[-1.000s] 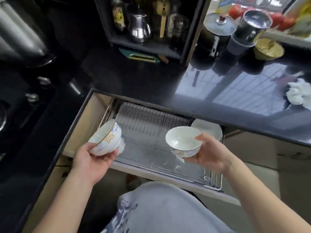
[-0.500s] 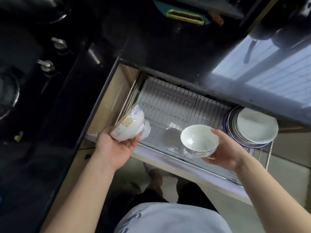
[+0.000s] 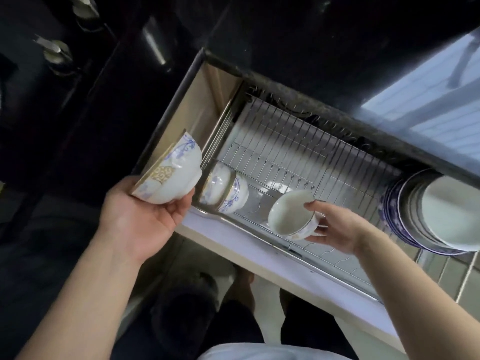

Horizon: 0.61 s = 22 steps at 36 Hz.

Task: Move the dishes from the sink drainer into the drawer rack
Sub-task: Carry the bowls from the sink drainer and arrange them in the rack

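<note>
While above rack (image 3: pixel 298 152), bowls (image 3: pixel 291 214) in hands (image 3: pixel 335 229).

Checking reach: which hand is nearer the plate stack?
Right. The right hand, holding a bowl, is just left of the plate stack; the left hand is at the rack's far left.

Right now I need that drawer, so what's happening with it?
A person is loading bowls into the wire drawer rack. The left hand grips a tilted blue-patterned bowl at the rack's left end, beside two small bowls already on their sides there. The right hand holds a white bowl over the rack's front. Stacked plates fill the right end.
</note>
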Tool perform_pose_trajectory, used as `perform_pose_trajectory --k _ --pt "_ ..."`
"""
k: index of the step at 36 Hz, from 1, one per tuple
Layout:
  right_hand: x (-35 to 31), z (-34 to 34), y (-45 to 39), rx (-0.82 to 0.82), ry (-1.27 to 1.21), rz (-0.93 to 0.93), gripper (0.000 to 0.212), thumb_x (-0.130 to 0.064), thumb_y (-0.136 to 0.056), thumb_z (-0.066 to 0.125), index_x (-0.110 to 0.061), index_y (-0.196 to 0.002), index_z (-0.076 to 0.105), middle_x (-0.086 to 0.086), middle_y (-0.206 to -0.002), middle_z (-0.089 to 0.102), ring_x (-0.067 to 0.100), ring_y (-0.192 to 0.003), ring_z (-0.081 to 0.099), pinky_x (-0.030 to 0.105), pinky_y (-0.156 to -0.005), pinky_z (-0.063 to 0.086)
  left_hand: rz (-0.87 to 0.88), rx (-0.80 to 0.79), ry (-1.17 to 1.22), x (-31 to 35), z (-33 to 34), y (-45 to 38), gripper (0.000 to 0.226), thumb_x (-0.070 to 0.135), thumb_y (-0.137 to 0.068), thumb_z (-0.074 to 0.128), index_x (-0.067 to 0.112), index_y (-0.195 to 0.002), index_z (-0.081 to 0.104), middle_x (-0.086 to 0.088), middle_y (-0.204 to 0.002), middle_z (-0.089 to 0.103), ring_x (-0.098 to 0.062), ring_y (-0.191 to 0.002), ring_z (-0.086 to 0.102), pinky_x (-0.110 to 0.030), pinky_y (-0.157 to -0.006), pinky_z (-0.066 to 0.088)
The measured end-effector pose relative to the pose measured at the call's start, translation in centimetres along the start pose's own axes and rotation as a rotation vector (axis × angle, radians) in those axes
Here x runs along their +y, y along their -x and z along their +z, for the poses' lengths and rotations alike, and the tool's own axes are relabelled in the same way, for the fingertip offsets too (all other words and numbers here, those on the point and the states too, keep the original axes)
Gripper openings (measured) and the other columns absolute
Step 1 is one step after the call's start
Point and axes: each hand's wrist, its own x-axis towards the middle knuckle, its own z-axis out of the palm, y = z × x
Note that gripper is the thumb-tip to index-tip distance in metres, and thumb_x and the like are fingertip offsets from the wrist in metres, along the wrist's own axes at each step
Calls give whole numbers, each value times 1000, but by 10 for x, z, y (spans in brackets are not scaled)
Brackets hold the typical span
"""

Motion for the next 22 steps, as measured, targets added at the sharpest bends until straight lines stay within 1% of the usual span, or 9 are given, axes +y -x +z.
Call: perform_pose_trajectory --k 4,6,9,12,14,17,18,20,22 --pt "-1 21 -21 22 89 22 24 -26 -94 70 -12 -112 64 13 -107 70 31 -95 68 43 -87 55 -9 17 33 -9 3 -12 41 32 -100 41 6 -111 72 -19 -114 75 -33 -97 75 -35 -77 62" --pt "0 27 -32 60 117 41 28 -28 -91 74 -11 -111 65 13 -104 71 30 -93 69 41 -83 56 -6 20 28 -11 4 -16 40 30 -96 45 7 -114 71 -18 -114 75 -32 -99 75 -37 -83 61" --pt "4 32 -44 115 145 49 32 -27 -87 80 -11 -109 64 11 -100 74 27 -90 72 41 -83 58 -8 0 54 -12 6 -19 50 31 -76 55 8 -118 71 -16 -117 75 -31 -107 73 -37 -88 58" --pt "5 36 -51 127 150 51 37 -29 -85 82 -9 -109 62 9 -97 74 25 -88 72 38 -78 58 -11 -9 62 -13 7 -22 54 31 -72 56 8 -118 71 -16 -116 75 -31 -108 73 -37 -87 60" --pt "4 40 -55 122 143 53 38 -31 -86 80 -9 -113 64 9 -96 75 25 -88 72 37 -78 58 -6 -7 62 -13 7 -23 55 31 -70 56 7 -118 70 -17 -116 75 -31 -107 73 -39 -91 57" --pt "0 49 -56 118 127 38 29 -32 -91 75 -10 -105 64 7 -90 74 21 -79 70 29 -62 54 -12 3 61 -15 8 -23 57 30 -69 57 5 -119 69 -19 -117 74 -33 -106 73 -41 -96 55" --pt "-1 53 -57 127 129 32 27 -33 -92 75 -10 -102 64 7 -89 74 21 -79 70 28 -60 53 -16 6 60 -15 8 -23 57 30 -69 57 5 -119 69 -20 -117 74 -33 -106 73 -42 -96 55" --pt "-2 59 -60 139 154 26 28 -34 -91 75 -10 -102 65 7 -90 75 22 -83 72 31 -65 55 -29 12 59 -16 8 -23 59 30 -70 58 5 -123 68 -20 -119 73 -34 -108 72 -42 -96 55" --pt "-1 67 -63 146 192 20 33 -39 -89 76 -10 -104 68 8 -94 77 25 -89 74 38 -79 60 -34 14 59 -16 7 -23 63 30 -70 59 5 -127 66 -20 -122 72 -35 -111 71 -43 -96 55"
